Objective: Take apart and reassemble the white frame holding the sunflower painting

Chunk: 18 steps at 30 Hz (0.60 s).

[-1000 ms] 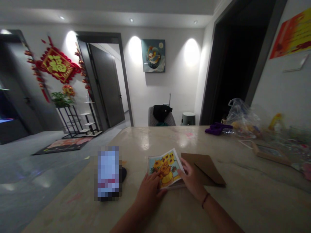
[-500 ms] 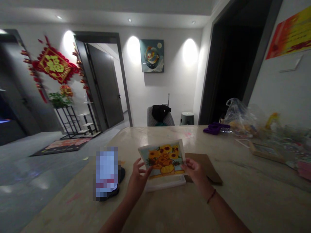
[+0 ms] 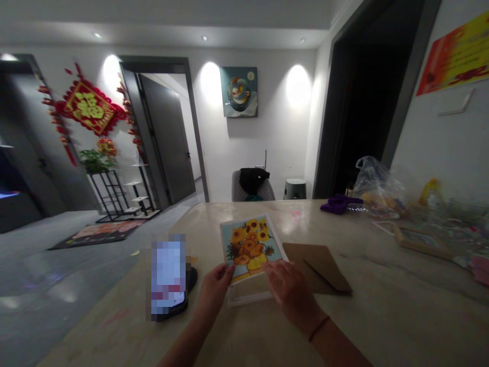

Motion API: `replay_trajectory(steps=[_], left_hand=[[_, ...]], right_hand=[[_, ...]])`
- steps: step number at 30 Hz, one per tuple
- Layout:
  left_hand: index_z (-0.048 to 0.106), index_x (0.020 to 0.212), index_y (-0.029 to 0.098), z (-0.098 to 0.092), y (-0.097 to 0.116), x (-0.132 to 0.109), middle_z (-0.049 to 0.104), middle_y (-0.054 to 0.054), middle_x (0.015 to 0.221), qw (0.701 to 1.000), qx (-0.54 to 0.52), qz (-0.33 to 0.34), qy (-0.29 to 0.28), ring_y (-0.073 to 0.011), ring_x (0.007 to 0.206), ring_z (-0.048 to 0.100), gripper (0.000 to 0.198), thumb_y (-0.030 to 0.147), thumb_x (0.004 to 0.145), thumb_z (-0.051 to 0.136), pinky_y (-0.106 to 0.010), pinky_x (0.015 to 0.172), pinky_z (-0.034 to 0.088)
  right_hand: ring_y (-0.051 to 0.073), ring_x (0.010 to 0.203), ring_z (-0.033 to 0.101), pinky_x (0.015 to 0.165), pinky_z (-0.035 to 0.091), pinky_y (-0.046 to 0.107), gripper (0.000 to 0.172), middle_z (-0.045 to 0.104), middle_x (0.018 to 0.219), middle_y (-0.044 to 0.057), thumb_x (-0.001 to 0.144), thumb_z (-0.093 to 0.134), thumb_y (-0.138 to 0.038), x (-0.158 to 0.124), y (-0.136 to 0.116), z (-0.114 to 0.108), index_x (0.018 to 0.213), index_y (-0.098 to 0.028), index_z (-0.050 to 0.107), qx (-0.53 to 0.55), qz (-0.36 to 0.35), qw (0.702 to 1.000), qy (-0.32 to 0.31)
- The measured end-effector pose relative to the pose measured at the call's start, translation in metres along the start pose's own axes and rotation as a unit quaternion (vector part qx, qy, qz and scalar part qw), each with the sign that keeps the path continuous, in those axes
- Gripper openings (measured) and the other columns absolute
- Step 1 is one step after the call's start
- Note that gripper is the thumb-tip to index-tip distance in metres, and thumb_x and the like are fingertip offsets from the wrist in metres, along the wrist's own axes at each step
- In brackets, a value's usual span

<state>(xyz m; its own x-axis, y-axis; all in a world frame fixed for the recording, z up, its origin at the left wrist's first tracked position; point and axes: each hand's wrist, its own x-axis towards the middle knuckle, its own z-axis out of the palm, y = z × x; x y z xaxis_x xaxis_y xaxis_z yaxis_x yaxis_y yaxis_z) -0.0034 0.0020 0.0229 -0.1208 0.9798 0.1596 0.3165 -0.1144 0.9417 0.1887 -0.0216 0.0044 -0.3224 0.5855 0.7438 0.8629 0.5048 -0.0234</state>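
A sunflower picture [image 3: 250, 244] with a white border is tilted up above the table. My left hand [image 3: 217, 280] pinches its lower left corner, thumb on the front. My right hand [image 3: 292, 290] lies over the picture's lower right part, back of the hand up, fingers stretched out and touching its face; its thumb is hidden. Beneath the picture, a shallow clear-white frame or box [image 3: 250, 298] rests on the table, partly covered by the picture and my right hand. Just right of it lies a brown paper envelope or folded card [image 3: 324, 260].
A phone [image 3: 168, 275], its screen blurred out, stands on a dark holder at left. Along the table's right side are a purple cloth [image 3: 340, 204], a clear plastic bag [image 3: 376, 183] and a wooden frame [image 3: 422, 241]. A chair [image 3: 237, 188] stands beyond the far edge.
The picture has turned from lying wide to standing more upright and moved slightly left. My right hand has left its right corner and come over its lower face.
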Motion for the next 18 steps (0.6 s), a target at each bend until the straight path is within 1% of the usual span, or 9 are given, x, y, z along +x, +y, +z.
replay_trajectory(steps=[2, 5, 7, 9, 11, 13, 14, 16, 18], left_hand=[[0.055, 0.057, 0.016, 0.005, 0.001, -0.004, 0.044, 0.006, 0.043, 1.0, -0.007, 0.005, -0.008, -0.0093, 0.043, 0.042, 0.043, 0.059, 0.06, 0.056, -0.019, 0.042, 0.028], [0.056, 0.066, 0.016, 0.013, 0.006, -0.011, 0.048, 0.005, 0.045, 0.998, -0.043, 0.007, -0.054, -0.009, 0.043, 0.044, 0.043, 0.059, 0.062, 0.055, -0.02, 0.044, 0.033], [0.058, 0.077, 0.015, 0.015, 0.009, -0.013, 0.059, 0.001, 0.056, 0.991, -0.076, 0.005, -0.11, -0.0104, 0.048, 0.051, 0.047, 0.059, 0.061, 0.056, -0.022, 0.049, 0.039], [0.058, 0.089, 0.016, 0.016, 0.01, -0.014, 0.066, -0.005, 0.073, 0.979, -0.108, 0.003, -0.171, -0.0115, 0.055, 0.056, 0.054, 0.058, 0.057, 0.062, -0.024, 0.054, 0.043], [0.057, 0.097, 0.016, 0.017, 0.008, -0.015, 0.067, -0.009, 0.086, 0.966, -0.128, -0.01, -0.225, -0.012, 0.059, 0.058, 0.062, 0.056, 0.05, 0.068, -0.025, 0.055, 0.045], [0.058, 0.097, 0.015, 0.018, 0.004, -0.015, 0.067, -0.011, 0.088, 0.957, -0.128, -0.035, -0.257, -0.0127, 0.06, 0.059, 0.064, 0.054, 0.047, 0.071, -0.025, 0.054, 0.046], [0.059, 0.096, 0.015, 0.019, 0.003, -0.015, 0.067, -0.011, 0.089, 0.956, -0.123, -0.05, -0.261, -0.0134, 0.061, 0.06, 0.064, 0.055, 0.047, 0.07, -0.025, 0.052, 0.047], [0.059, 0.099, 0.014, 0.02, 0.001, -0.014, 0.067, -0.012, 0.093, 0.96, -0.109, -0.079, -0.246, -0.0156, 0.065, 0.062, 0.065, 0.057, 0.05, 0.068, -0.026, 0.052, 0.049], [0.058, 0.103, 0.015, 0.019, 0.001, -0.013, 0.066, -0.014, 0.098, 0.965, -0.098, -0.103, -0.222, -0.0179, 0.069, 0.064, 0.066, 0.059, 0.054, 0.064, -0.027, 0.053, 0.051]], right_hand=[[0.018, 0.08, 0.056, 0.074, 0.042, 0.035, 0.026, 0.063, 0.087, 0.007, 0.081, 0.044, -0.009, 0.001, -0.004, 0.003, 0.101, -0.02, 0.057, -0.067, -0.037, 0.997, -0.017], [0.019, 0.077, 0.057, 0.071, 0.042, 0.034, 0.024, 0.064, 0.088, 0.009, 0.08, 0.042, -0.005, 0.002, 0.003, 0.003, 0.092, -0.017, 0.06, -0.104, -0.009, 0.994, -0.012], [0.02, 0.082, 0.058, 0.074, 0.042, 0.034, 0.026, 0.064, 0.093, 0.01, 0.08, 0.041, -0.004, 0.002, 0.012, -0.001, 0.093, -0.017, 0.06, -0.072, 0.041, 0.997, -0.005], [0.019, 0.085, 0.059, 0.076, 0.043, 0.032, 0.026, 0.065, 0.092, 0.009, 0.081, 0.039, -0.008, 0.001, 0.022, -0.006, 0.092, -0.018, 0.061, 0.004, 0.122, 0.992, 0.006], [0.019, 0.079, 0.06, 0.073, 0.045, 0.03, 0.021, 0.066, 0.085, 0.007, 0.082, 0.04, -0.017, 0.002, 0.029, -0.008, 0.086, -0.019, 0.061, 0.111, 0.22, 0.969, 0.031], [0.019, 0.069, 0.061, 0.066, 0.047, 0.03, 0.018, 0.065, 0.074, 0.006, 0.08, 0.046, -0.03, 0.003, 0.032, -0.007, 0.076, -0.019, 0.059, 0.236, 0.318, 0.916, 0.069], [0.019, 0.065, 0.061, 0.062, 0.048, 0.03, 0.019, 0.065, 0.07, 0.006, 0.076, 0.05, -0.036, 0.004, 0.032, -0.006, 0.071, -0.019, 0.057, 0.301, 0.365, 0.877, 0.087], [0.019, 0.06, 0.061, 0.058, 0.049, 0.031, 0.027, 0.063, 0.062, 0.004, 0.065, 0.061, -0.045, 0.007, 0.03, -0.001, 0.063, -0.019, 0.054, 0.426, 0.444, 0.781, 0.106], [0.018, 0.058, 0.061, 0.056, 0.05, 0.032, 0.034, 0.062, 0.059, 0.003, 0.054, 0.069, -0.047, 0.008, 0.024, 0.003, 0.061, -0.018, 0.052, 0.528, 0.489, 0.687, 0.101]])
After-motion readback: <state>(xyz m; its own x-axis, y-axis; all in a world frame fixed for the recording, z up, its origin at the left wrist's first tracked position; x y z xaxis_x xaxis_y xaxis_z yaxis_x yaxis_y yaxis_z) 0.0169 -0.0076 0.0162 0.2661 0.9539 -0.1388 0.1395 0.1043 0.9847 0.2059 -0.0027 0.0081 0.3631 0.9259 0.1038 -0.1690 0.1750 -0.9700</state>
